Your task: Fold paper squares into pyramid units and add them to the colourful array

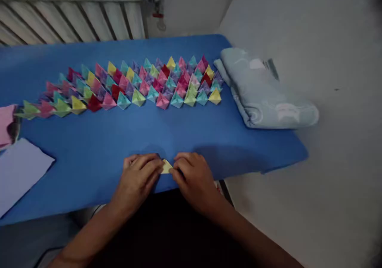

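Observation:
A small folded piece of yellow paper (pixel 166 167) lies on the blue table cover (pixel 125 134) near its front edge. The fingers of my left hand (pixel 140 174) are closed on its left side. My right hand (pixel 192 176) pinches its right corner between thumb and fingers. Only the middle of the paper shows, with a peak at the top; its ends are hidden under my fingers. Beyond my hands, folded paper pieces (pixel 138 98) in pink, green, yellow, red, blue and purple stand in several long rows.
On the right lies a folded grey-green cloth (pixel 265 93) beside the wall. Pale purple sheets (pixel 24 172) are at the left edge, with a pink item (pixel 6 125) behind them. A white radiator (pixel 68 17) stands behind the table.

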Action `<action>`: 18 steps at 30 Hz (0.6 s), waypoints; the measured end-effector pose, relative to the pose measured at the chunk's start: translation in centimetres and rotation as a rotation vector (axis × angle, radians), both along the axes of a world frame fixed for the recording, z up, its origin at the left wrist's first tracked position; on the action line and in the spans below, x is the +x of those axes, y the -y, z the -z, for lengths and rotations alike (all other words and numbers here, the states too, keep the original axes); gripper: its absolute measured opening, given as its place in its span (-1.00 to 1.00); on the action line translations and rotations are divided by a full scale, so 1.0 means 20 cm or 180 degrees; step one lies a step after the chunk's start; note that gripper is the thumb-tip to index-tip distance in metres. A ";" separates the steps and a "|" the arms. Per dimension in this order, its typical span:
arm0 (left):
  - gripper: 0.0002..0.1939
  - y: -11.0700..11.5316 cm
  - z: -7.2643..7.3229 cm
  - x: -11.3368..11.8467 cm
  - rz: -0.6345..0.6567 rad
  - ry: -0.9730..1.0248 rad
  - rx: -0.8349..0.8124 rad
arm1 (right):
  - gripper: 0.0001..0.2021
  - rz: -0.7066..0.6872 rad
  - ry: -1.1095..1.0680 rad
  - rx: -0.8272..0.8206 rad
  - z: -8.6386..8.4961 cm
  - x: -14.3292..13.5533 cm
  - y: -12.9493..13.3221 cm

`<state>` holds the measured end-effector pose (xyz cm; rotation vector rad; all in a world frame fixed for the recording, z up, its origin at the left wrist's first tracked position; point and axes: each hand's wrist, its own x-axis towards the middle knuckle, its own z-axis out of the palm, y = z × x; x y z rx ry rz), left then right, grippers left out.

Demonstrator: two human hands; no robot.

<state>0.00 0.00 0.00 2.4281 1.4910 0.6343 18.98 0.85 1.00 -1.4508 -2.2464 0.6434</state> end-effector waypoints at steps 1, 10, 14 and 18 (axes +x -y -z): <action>-0.79 0.00 0.00 -0.01 0.0028 0.0000 0.0064 | -0.92 -0.0001 0.0006 0.0020 0.00 0.00 0.00; -0.78 0.00 0.02 -0.08 0.0172 -0.0003 0.0217 | -0.94 -0.0027 -0.0307 -0.0056 0.00 0.03 -0.01; -0.75 -0.01 0.01 -0.09 0.0210 -0.0059 0.0103 | -0.92 0.0002 -0.0442 -0.0059 0.00 0.03 0.00; -0.71 -0.07 -0.06 -0.08 0.0425 -0.0381 -0.0202 | -0.89 0.0043 -0.0510 -0.0052 0.00 0.03 0.00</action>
